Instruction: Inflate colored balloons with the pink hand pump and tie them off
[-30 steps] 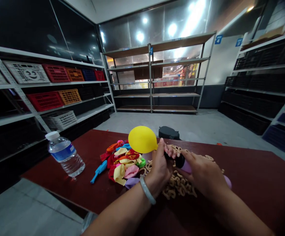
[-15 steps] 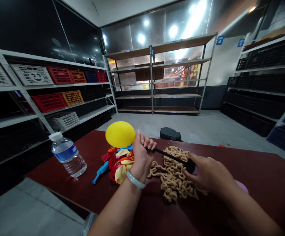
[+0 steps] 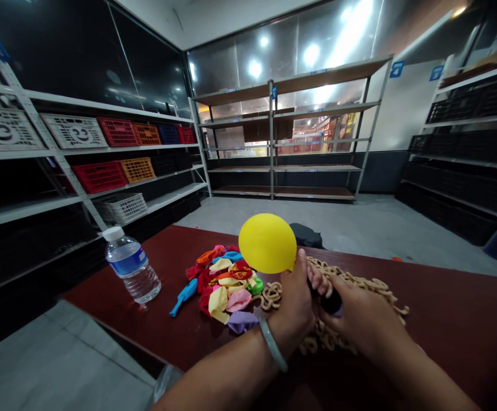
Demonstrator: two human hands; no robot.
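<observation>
A round yellow balloon (image 3: 267,243), inflated, has its neck pinched in my left hand (image 3: 302,294), whose fingers also wrap round the front end of a black pump. Close against it on the right, my right hand (image 3: 364,311) grips the black and purple pump handle (image 3: 332,302). The pump's shaft is hidden between the hands. Beneath and behind both hands lies a pile of tan, curly pieces (image 3: 371,285). Left of my left wrist is a heap of flat balloons (image 3: 218,305) in red, yellow, pink, purple and blue.
A water bottle (image 3: 132,264) with a white cap stands on the left of the dark red table (image 3: 158,325). Beyond the table's far edge is a dark object (image 3: 306,235) on the floor. Shelves with crates (image 3: 117,132) line the left wall; metal racks stand behind.
Both hands have come together, and the pump's shaft has slid in. My left hand and the yellow balloon have moved right, uncovering more flat balloons. The view has turned slightly left.
</observation>
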